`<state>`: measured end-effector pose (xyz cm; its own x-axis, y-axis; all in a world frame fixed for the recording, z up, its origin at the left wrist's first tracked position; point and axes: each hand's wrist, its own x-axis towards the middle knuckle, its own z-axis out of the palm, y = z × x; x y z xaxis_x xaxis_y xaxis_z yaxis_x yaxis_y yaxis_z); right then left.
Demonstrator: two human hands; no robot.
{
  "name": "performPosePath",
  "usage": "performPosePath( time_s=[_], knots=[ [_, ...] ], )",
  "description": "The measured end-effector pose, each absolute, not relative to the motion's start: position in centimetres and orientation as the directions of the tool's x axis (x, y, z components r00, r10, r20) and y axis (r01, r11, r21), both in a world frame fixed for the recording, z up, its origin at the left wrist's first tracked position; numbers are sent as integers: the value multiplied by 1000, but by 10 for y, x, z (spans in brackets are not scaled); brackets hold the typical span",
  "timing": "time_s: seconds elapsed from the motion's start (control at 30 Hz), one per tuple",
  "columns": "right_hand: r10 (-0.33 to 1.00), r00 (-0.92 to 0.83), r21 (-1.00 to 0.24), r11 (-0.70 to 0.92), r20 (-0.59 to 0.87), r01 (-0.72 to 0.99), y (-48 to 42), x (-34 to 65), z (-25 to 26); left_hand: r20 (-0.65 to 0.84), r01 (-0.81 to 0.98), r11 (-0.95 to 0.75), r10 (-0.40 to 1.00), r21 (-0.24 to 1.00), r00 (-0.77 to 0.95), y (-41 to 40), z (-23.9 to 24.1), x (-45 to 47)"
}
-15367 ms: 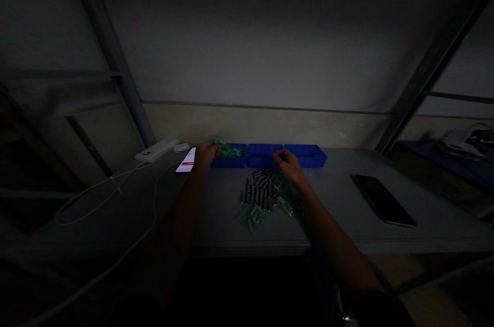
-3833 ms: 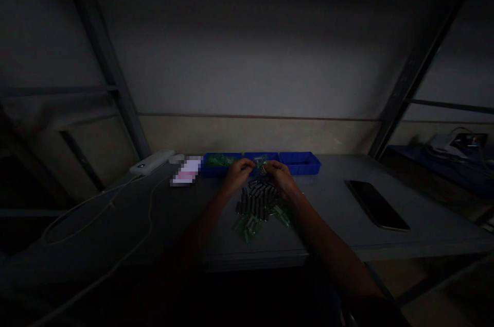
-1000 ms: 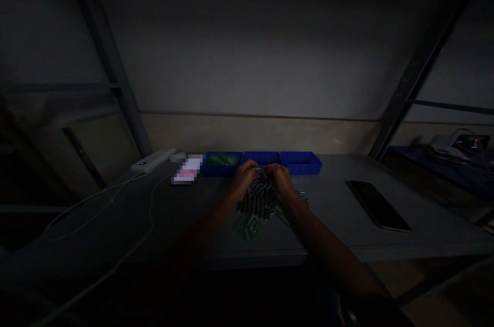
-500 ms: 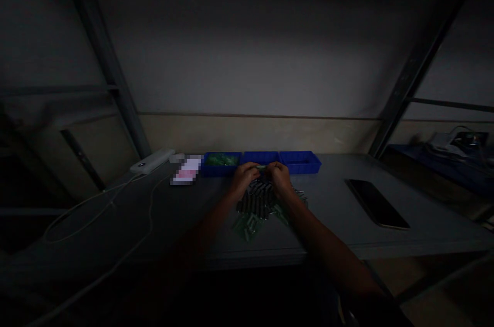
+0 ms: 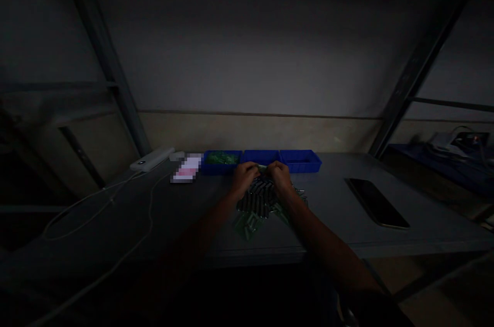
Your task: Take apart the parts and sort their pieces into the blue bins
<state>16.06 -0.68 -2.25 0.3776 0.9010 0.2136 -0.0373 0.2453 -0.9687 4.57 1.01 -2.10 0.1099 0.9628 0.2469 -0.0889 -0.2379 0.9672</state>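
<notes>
In dim light my left hand [image 5: 244,177] and my right hand [image 5: 281,176] meet above a pile of small dark cylinders and green packets [image 5: 259,205] on the grey table [image 5: 332,213]. Both hands are closed, fingertips pinched together on a small green packet [image 5: 262,168] between them. Just behind the hands stands a row of three blue trays [image 5: 262,159]. The left tray [image 5: 222,160] holds green packets; the other two look dark inside.
A lit phone [image 5: 187,169] lies left of the trays, with a white power bank [image 5: 151,159] and its white cable [image 5: 116,198] further left. A dark phone [image 5: 376,202] lies on the right. Metal shelf posts rise on both sides, and the wall runs close behind the table.
Both hands have stayed together over the pile, shifting only slightly while they work the small green packet. Much earlier my left hand was at the left tray.
</notes>
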Motion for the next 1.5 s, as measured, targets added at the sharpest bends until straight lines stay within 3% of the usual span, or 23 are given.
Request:
performPosePath(
  time_s=[0.17, 0.4, 0.77, 0.9, 1.03, 1.17, 1.33, 1.5],
  knots=[
    [914, 346, -969, 243, 213, -45, -6, 160, -24, 250, -14, -250, 963, 968, 101, 7, -16, 45],
    [926, 327, -980, 201, 188, -4, -8, 160, -21, 463, 353, -473, 878, 807, 119, 1, -9, 40],
    [893, 377, -949, 301, 246, -93, -6, 159, -26, 480, 394, -496, 865, 774, 145, -5, -7, 43],
    [851, 460, -933, 341, 254, -116, -8, 157, -26, 449, 294, -460, 887, 838, 110, -4, -9, 46],
    [858, 473, -931, 318, 202, -180, -12, 152, -24, 223, -25, -222, 973, 975, 52, -1, -10, 48],
    [868, 466, -922, 307, 170, -236, -13, 150, -24, 79, -256, -58, 994, 965, 75, -5, -5, 48],
    [883, 450, -924, 276, 134, -266, -11, 151, -23, 117, -311, -78, 987, 947, 106, -8, -4, 48],
    [926, 354, -976, 184, 132, -119, -8, 158, -21, 190, -185, -174, 979, 967, 69, 1, -16, 49]
  ],
)
